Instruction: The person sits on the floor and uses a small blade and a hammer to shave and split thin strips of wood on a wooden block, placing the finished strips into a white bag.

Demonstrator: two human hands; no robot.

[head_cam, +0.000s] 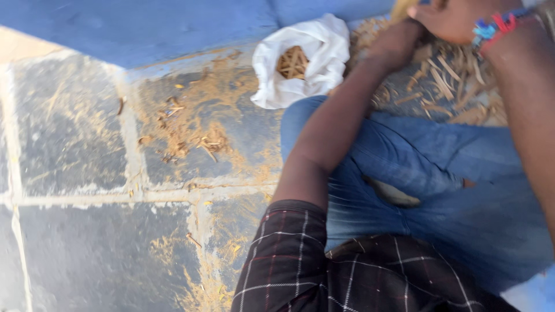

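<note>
On the stone floor (69,150), wood shavings (191,136) lie scattered; a white bag (324,69) holds cut sticks (292,62). Left hand (399,40) and right hand (454,17) meet over uncollected splinters (451,81); their grips cannot be told.

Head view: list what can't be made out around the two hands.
- Left hand: blurred, fingers hidden behind the wrist; grip unclear.
- Right hand: cut off by the top edge; what it holds is not shown.
- White bag: contents blurred, only tan strips.
- Wood shavings: motion blur hides detail.
</note>
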